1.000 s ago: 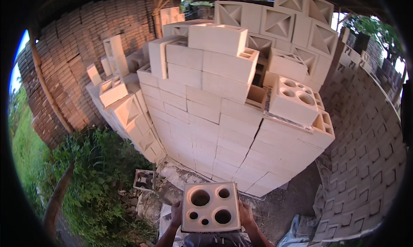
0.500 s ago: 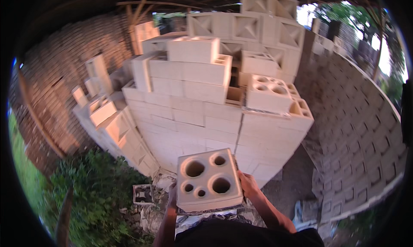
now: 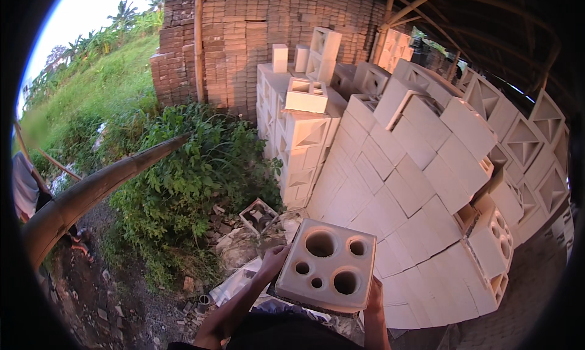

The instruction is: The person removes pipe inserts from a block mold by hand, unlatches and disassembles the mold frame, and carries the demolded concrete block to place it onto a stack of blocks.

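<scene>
A pale concrete ventilation block (image 3: 329, 264) with several round holes of different sizes in its upper face is held in front of my body. My left hand (image 3: 275, 260) is closed on its left side, and my right hand (image 3: 375, 291) grips the right side; the block hides part of the fingers of both. Just beyond and to the right rises a stack of smooth pale blocks (image 3: 396, 210). On that stack's right end sits another block with round holes (image 3: 496, 237).
Leafy bushes (image 3: 189, 173) grow at the left, crossed by a thick bamboo pole (image 3: 103, 194). A square block frame (image 3: 259, 216) lies tilted on the rubble. Behind stand stacked brown bricks (image 3: 262, 51) and a lower stack of patterned blocks (image 3: 301, 146). Part of a person (image 3: 27, 185) shows far left.
My view has swung to the left, bringing the grass, the pole and a person into sight. The block has turned with me, still between both hands.
</scene>
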The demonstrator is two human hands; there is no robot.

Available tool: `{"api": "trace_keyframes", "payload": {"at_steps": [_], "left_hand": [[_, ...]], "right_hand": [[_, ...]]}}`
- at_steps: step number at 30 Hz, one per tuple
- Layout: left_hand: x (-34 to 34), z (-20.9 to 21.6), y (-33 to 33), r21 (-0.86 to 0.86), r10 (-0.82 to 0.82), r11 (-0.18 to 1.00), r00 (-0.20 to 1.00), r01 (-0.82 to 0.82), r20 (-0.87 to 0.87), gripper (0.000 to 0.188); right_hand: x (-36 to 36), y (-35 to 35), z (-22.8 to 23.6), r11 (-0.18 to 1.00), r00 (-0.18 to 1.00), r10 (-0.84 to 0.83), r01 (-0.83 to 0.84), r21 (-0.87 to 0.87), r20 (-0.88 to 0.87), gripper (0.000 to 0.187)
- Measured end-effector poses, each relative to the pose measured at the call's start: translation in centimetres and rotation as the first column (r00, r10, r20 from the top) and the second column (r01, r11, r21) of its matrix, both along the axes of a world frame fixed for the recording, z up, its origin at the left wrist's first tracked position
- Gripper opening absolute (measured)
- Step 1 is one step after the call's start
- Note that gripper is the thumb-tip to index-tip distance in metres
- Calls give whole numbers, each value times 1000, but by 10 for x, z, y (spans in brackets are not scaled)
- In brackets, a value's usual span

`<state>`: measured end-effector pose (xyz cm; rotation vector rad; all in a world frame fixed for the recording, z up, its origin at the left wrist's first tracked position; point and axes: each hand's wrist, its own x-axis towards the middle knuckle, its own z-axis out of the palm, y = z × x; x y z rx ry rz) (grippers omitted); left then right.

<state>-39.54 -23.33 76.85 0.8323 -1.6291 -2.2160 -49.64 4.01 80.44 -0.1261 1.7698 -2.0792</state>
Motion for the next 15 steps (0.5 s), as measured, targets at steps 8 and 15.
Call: {"api": "trace_keyframes", "payload": {"at_steps": [8, 15], "left_hand": [[77, -38, -56, 69, 305, 949, 952, -306, 23, 35], [121, -23, -89, 24, 438, 899, 899, -438, -6, 32]], "right_hand": [[3, -83, -11, 911, 916, 378, -342, 231, -132, 32], [28, -143, 11, 874, 875, 478, -464, 144, -79, 32]]}}
